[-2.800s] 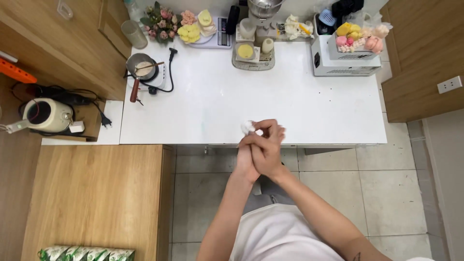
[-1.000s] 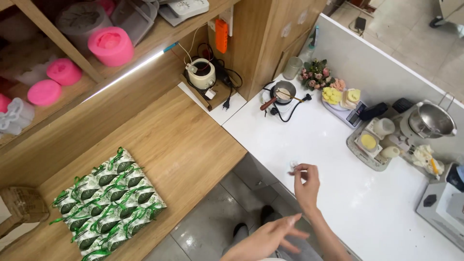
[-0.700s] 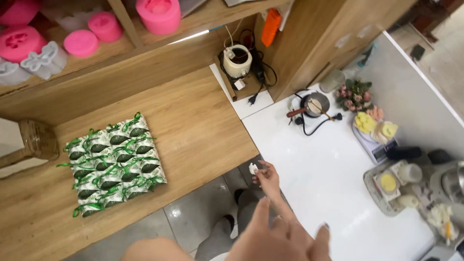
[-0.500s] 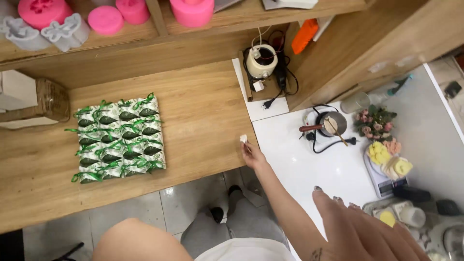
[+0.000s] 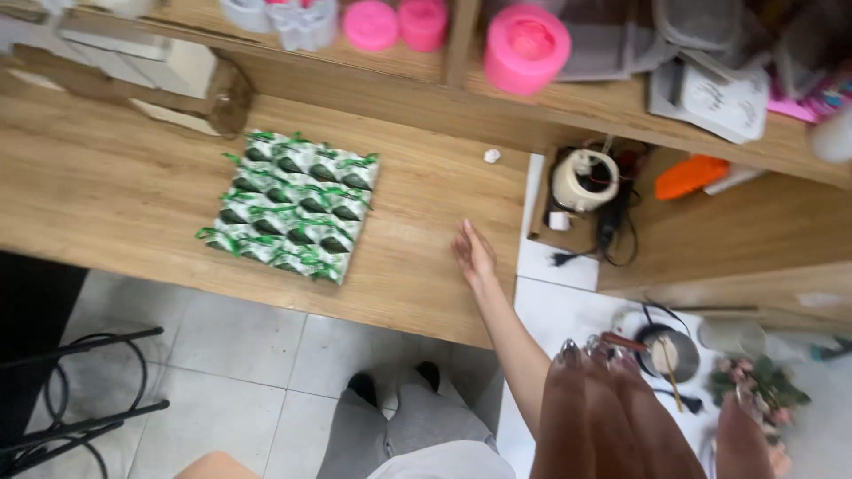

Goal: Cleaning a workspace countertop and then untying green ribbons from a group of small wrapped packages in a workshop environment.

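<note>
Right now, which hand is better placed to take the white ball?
Probably the right hand: open over the table, nearest the ball; the left hand is raised close to the camera.

— What lay on the wooden counter [image 5: 115, 208]?
— A block of green-and-white packets [image 5: 291, 215], stacked flat.

— And on the shelf above?
— Three pink moulds [image 5: 525, 46] stood in a row, with an orange tool [image 5: 690, 176] lower right.

— Anything by the wall?
— A cream electric kettle [image 5: 584, 180] sat with black cables [image 5: 612, 232] just beside it.
</note>
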